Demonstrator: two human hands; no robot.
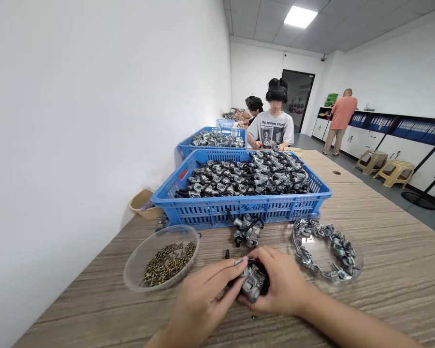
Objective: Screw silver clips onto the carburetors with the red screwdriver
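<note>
Both hands meet low in the middle of the wooden table (pixel 384 251) around one small metal carburetor (pixel 253 284). My left hand (pixel 199 302) has its fingers pressed against the part's left side. My right hand (pixel 281 285) wraps round its right side and back. A second carburetor (pixel 247 230) with a black hose lies just beyond them, in front of the crate. A tiny dark piece (pixel 227 253) lies between that part and my hands.
A clear bowl of brass screws (pixel 161 258) sits at left, a clear bowl of metal fittings (pixel 326 246) at right. A blue crate (pixel 217 210) full of carburetors stands behind, another blue crate (pixel 188 145) farther back. A person works opposite; another stands by cabinets.
</note>
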